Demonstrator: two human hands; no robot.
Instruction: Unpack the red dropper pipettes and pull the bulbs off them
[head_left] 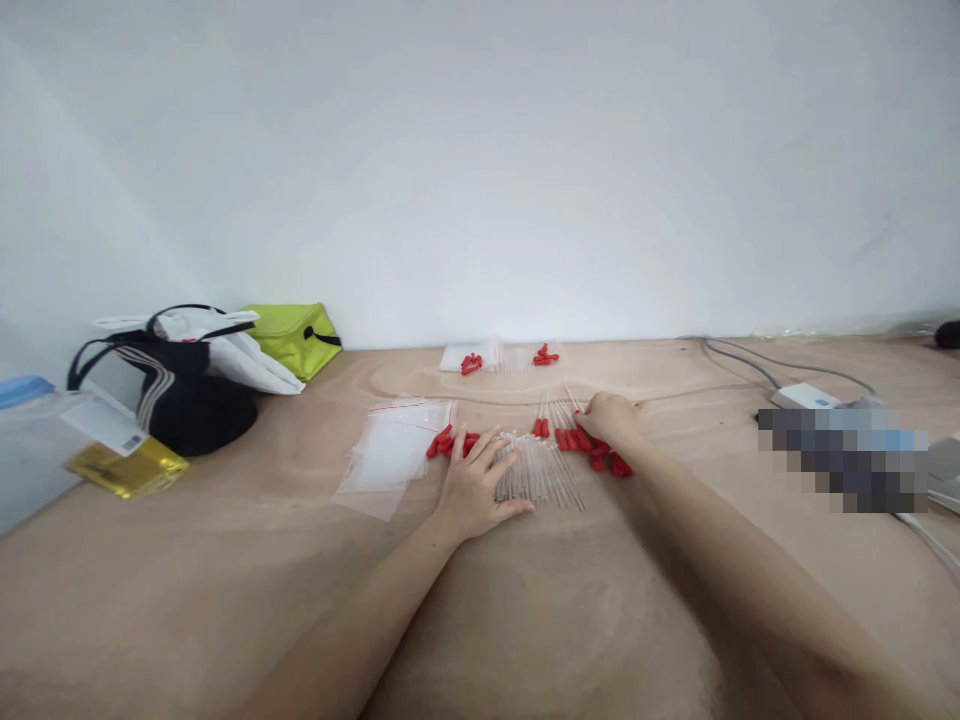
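Note:
My left hand (pixel 474 490) lies on the table with its fingers spread, holding nothing. Its fingertips reach the left pile of small red rubber bulbs (pixel 442 442), and its right side borders a fan of thin clear tubes (pixel 536 475). My right hand (pixel 611 418) is curled, its fingertips closed on a red rubber bulb at the top of the right group, though the fingers partly hide it. Beside it, a row of red bulbs (pixel 568 440) has thin tubes (pixel 559 408) pointing away toward the wall. More loose bulbs (pixel 619 465) lie below my right wrist.
Clear zip bags (pixel 390 445) lie left of my left hand. Farther back are more bags (pixel 454 358) with red bulbs (pixel 546 355). At left stand a black cap (pixel 199 400), a green bag (pixel 289 335) and a yellow-bottomed pack (pixel 127 465). A power strip (pixel 804 397) with cables sits right.

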